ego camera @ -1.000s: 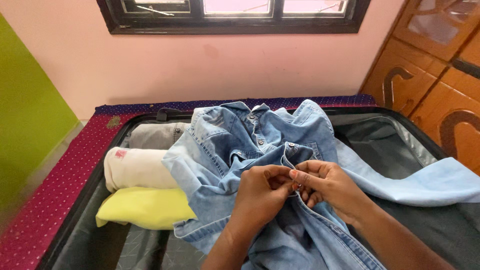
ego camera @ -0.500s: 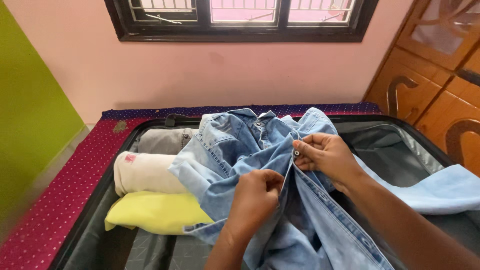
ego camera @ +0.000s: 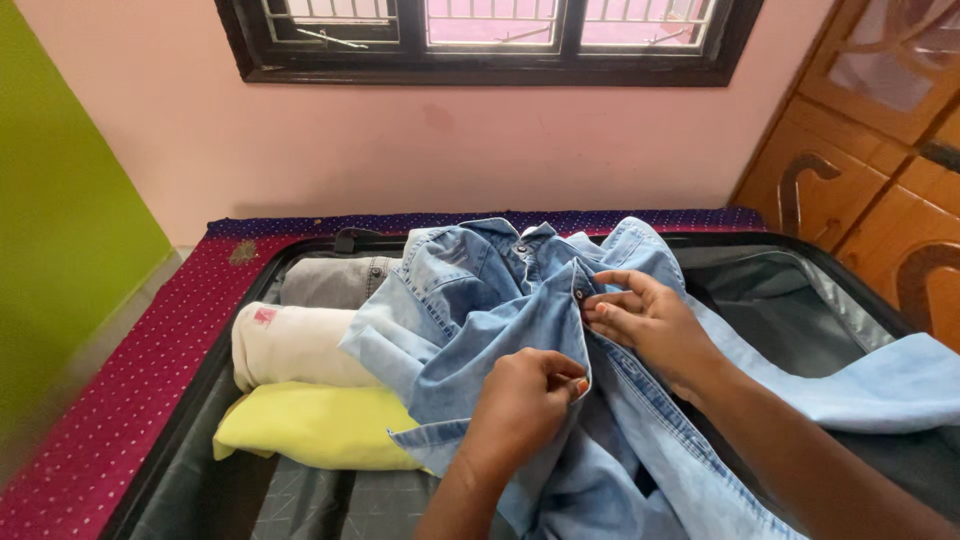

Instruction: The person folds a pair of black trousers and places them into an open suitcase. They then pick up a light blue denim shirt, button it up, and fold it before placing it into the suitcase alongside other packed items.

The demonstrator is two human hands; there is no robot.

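A light blue denim shirt (ego camera: pixel 470 300) lies bunched over an open black suitcase (ego camera: pixel 790 290). My left hand (ego camera: pixel 525 400) pinches the shirt's front placket lower down, fingers closed on the fabric edge. My right hand (ego camera: pixel 645 320) grips the same placket higher up, fingertips at a metal snap button. One sleeve trails off to the right over the suitcase lining.
Rolled clothes sit in the suitcase's left side: a grey one (ego camera: pixel 325 282), a cream one (ego camera: pixel 290 345) and a yellow one (ego camera: pixel 315 425). The suitcase rests on a maroon dotted bedspread (ego camera: pixel 120 400). A wooden wardrobe (ego camera: pixel 880 130) stands at the right; a dark-framed window (ego camera: pixel 490 40) is above.
My hands were together at one button a second ago. The right hand has since risen to a higher button; the left stays lower on the placket, which is now pulled more taut.
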